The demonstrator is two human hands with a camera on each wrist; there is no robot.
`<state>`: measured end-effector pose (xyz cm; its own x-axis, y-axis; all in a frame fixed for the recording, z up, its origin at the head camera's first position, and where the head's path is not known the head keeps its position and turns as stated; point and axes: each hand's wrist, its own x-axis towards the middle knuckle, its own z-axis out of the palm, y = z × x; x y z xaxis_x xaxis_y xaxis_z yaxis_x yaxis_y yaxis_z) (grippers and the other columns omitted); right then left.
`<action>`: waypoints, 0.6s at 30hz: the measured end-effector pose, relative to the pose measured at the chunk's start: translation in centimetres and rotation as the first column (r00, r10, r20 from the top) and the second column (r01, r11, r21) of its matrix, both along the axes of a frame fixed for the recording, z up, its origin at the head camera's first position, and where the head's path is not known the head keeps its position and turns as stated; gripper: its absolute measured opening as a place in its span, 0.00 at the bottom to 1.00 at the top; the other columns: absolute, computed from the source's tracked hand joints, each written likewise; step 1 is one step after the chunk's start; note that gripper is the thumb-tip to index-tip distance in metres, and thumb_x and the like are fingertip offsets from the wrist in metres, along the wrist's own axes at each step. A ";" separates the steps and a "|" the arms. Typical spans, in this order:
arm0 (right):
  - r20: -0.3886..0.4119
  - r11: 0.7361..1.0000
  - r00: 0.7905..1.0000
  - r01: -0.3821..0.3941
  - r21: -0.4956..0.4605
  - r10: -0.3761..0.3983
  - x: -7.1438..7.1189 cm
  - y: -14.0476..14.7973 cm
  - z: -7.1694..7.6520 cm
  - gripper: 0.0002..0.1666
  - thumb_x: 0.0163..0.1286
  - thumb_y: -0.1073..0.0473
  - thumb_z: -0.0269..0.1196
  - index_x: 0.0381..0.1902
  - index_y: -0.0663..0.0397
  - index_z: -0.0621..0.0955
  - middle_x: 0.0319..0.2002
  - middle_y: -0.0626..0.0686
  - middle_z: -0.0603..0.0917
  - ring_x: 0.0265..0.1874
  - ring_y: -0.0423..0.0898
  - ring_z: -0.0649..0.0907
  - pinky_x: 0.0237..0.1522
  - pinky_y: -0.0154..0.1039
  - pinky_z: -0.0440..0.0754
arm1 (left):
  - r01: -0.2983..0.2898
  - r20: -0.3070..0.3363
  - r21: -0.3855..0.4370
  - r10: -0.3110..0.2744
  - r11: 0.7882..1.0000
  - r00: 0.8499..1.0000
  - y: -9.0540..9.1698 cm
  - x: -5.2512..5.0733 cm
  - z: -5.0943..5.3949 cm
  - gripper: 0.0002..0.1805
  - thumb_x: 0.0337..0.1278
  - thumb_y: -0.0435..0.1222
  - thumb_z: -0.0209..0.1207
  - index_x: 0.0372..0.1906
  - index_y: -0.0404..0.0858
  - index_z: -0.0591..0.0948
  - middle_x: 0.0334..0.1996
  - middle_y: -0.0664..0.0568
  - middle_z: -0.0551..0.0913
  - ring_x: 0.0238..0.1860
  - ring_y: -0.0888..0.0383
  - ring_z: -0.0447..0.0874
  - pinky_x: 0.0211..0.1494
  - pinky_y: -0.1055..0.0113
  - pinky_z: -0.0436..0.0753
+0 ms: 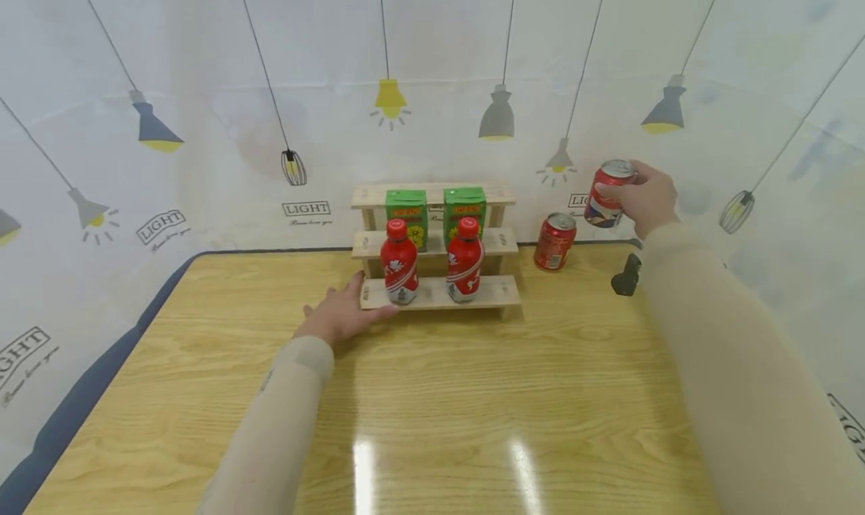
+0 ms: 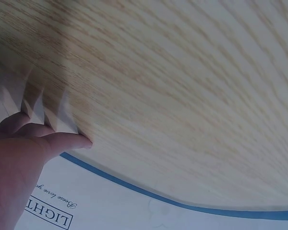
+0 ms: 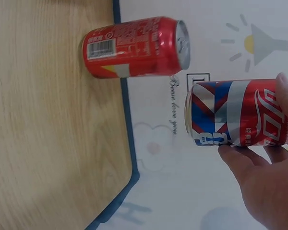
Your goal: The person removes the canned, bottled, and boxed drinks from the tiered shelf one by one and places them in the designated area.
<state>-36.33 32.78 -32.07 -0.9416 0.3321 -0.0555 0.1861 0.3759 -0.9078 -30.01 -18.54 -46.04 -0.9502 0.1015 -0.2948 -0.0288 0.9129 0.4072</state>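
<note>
A red-and-blue cola can (image 1: 604, 200) is in the air, roughly upright, pinched between the thumb and fingers of the right hand (image 1: 649, 200). Lower and to its left, a second red can (image 1: 556, 242) stands on the wooden table (image 1: 432, 395). Further left is a three-step wooden rack (image 1: 501, 291), which bears two red bottles (image 1: 400, 263) and two green cartons (image 1: 465, 198). The left hand (image 1: 340, 314), fingers spread, is at its left end.

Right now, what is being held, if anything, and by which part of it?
The raised red can, held by its side in the right hand. The left hand is at the left end of the shelf; whether it grips is unclear.
</note>
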 end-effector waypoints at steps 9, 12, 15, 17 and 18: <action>0.032 0.998 0.999 0.001 0.064 -0.004 0.6 1.9 -3.5 0.55 0.73 0.42 0.71 0.87 0.43 0.54 0.85 0.59 0.61 0.83 0.59 0.66 0.83 0.55 0.68 | -0.004 0.003 -0.008 0.004 1.000 1.000 0.0 0.3 0.4 0.77 0.37 0.92 0.44 0.89 0.52 0.39 0.88 0.43 0.49 0.86 0.26 0.42 0.74 0.12 0.35; 0.046 0.998 0.999 -0.003 0.070 0.000 0.7 2.6 -4.8 0.54 0.73 0.43 0.71 0.87 0.43 0.57 0.84 0.59 0.63 0.82 0.59 0.67 0.82 0.56 0.68 | -0.004 0.000 -0.008 0.004 1.000 1.000 0.1 0.3 0.4 0.77 0.37 0.92 0.44 0.89 0.52 0.40 0.88 0.43 0.49 0.86 0.26 0.42 0.75 0.13 0.35; 0.060 0.998 0.998 0.002 0.067 -0.006 0.9 3.2 -6.0 0.54 0.72 0.44 0.72 0.86 0.43 0.57 0.84 0.59 0.63 0.82 0.60 0.66 0.83 0.57 0.68 | -0.006 -0.001 -0.004 0.006 1.000 1.000 0.2 0.2 0.5 0.77 0.37 0.92 0.44 0.89 0.53 0.40 0.88 0.44 0.49 0.86 0.26 0.42 0.75 0.13 0.35; 0.070 0.999 0.997 0.010 0.054 -0.013 1.0 3.4 -6.6 0.56 0.72 0.45 0.73 0.87 0.43 0.56 0.85 0.59 0.62 0.83 0.60 0.65 0.84 0.57 0.66 | -0.007 0.001 -0.005 0.007 1.000 1.000 0.2 0.2 0.4 0.77 0.37 0.92 0.45 0.89 0.53 0.40 0.88 0.44 0.49 0.86 0.26 0.42 0.75 0.13 0.35; 0.074 0.999 0.997 0.013 0.053 -0.017 1.0 3.6 -6.9 0.56 0.71 0.45 0.73 0.87 0.43 0.55 0.85 0.59 0.61 0.84 0.60 0.64 0.84 0.57 0.65 | -0.007 0.003 -0.006 0.007 1.000 1.000 0.2 0.1 0.4 0.77 0.37 0.92 0.45 0.89 0.53 0.40 0.88 0.44 0.49 0.86 0.26 0.42 0.75 0.13 0.36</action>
<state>-35.36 36.35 -39.00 -0.9306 0.3500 -0.1077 0.2583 0.4190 -0.8705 -29.87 -18.29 -45.63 -0.9501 0.0931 -0.2978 -0.0361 0.9152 0.4014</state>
